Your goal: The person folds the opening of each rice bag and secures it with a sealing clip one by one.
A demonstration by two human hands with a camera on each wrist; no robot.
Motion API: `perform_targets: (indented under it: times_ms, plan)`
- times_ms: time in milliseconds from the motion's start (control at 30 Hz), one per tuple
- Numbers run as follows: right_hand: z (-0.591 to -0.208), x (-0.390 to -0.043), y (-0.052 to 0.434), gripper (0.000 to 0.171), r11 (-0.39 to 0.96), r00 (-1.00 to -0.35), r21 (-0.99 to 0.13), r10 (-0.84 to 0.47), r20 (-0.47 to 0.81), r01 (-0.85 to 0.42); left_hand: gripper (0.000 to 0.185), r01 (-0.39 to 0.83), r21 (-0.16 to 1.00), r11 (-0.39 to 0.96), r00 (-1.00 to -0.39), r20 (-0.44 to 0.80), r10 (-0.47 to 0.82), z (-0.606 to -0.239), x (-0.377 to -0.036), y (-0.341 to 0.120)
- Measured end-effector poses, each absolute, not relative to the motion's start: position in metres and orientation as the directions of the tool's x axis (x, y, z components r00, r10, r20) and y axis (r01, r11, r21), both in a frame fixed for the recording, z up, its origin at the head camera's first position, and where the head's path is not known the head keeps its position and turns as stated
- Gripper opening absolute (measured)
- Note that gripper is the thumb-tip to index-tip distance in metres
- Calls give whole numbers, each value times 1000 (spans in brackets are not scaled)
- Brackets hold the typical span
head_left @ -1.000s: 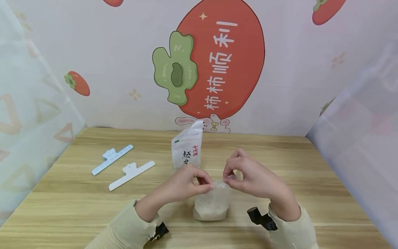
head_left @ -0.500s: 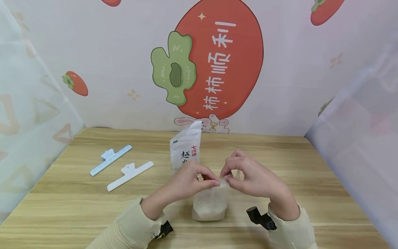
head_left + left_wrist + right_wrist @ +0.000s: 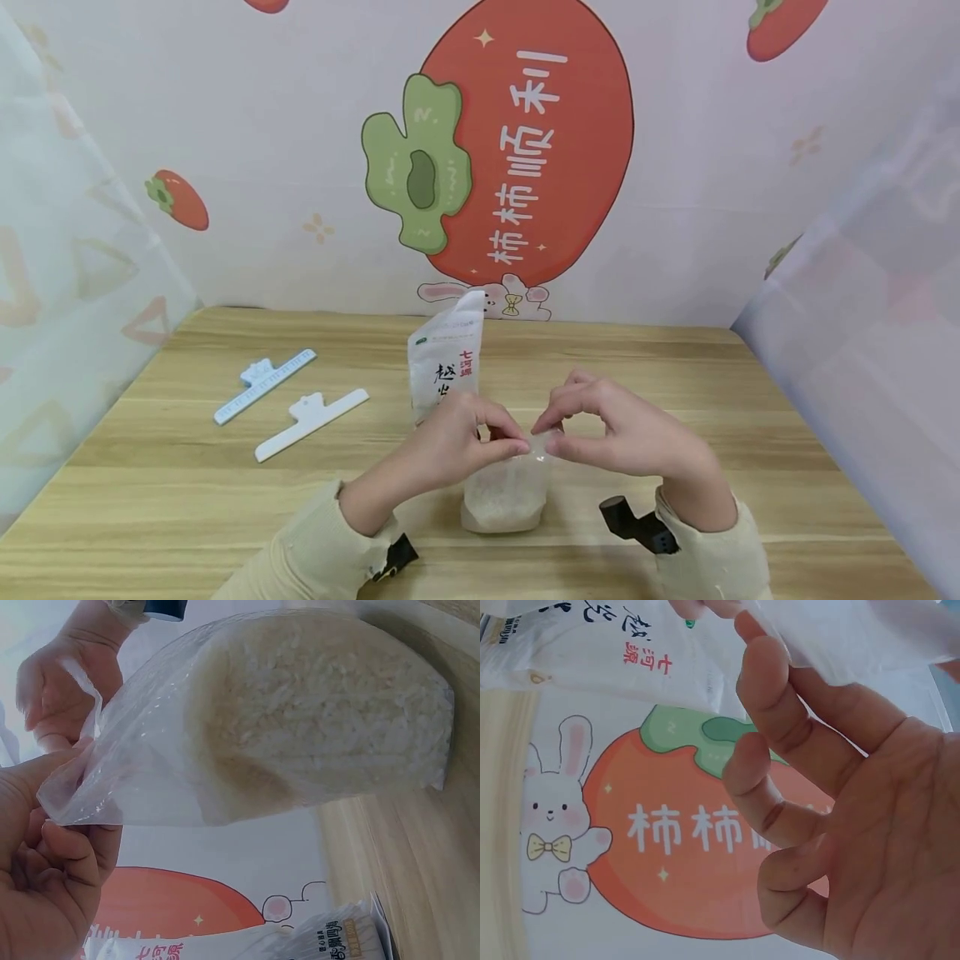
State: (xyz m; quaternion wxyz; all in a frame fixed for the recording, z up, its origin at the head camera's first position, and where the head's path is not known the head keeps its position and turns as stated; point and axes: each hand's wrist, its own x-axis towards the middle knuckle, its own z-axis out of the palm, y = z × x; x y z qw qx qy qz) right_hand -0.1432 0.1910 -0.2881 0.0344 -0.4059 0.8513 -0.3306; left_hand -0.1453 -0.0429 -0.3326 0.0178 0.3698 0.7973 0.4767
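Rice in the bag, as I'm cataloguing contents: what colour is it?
The rice is creamy white, clearest in the left wrist view.

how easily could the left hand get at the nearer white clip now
Probably not right away: the left hand pinches the clear rice bag. If it let go, nothing visible blocks the nearer white clip.

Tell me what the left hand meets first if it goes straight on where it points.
Besides the bag it pinches, probably the right hand, just across the bag's top, though depth is unclear.

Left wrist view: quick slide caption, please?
Left hand and right hand pinch the top of a clear bag of rice.
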Motion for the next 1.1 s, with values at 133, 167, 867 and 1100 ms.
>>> perform_targets:
  times_ms: [133, 167, 867, 1100]
  plan:
    - [-292, -147, 186, 11, 477, -681, -583, -707, 190, -658, 6, 600, 755, 266, -710, 349, 611, -334, -144, -43]
    - [-293, -148, 184, 12, 477, -680, -582, -708, 190, -659, 6, 605, 751, 265, -708, 355, 611, -334, -144, -43]
    - [-299, -148, 176, 22, 444, -589, -423, -742, 321, -790, 10, 516, 815, 264, -753, 284, 593, -338, -147, -48]
    - [-298, -147, 178, 21, 438, -587, -430, -744, 319, -789, 10, 478, 826, 299, -783, 246, 571, -342, -145, -53]
